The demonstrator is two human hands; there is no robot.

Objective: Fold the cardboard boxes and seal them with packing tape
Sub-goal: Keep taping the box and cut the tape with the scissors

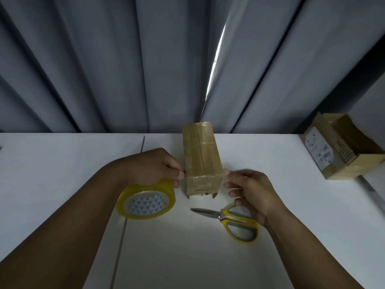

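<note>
Left hand (158,167) and right hand (250,190) each pinch a tape strip (226,174) at the near end of the box (200,155); roll (145,201) under the left, scissors (229,217) on the counter (62,163).

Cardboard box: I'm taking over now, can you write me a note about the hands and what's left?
Left hand grips the packing tape roll; right hand pinches the tape strip stretched across the small cardboard box's near end.
Scissors lie on the table by the right hand.
Done: box folded, top seam taped.
Left: press the strip down and cut it; flap corners poke out below.
</note>
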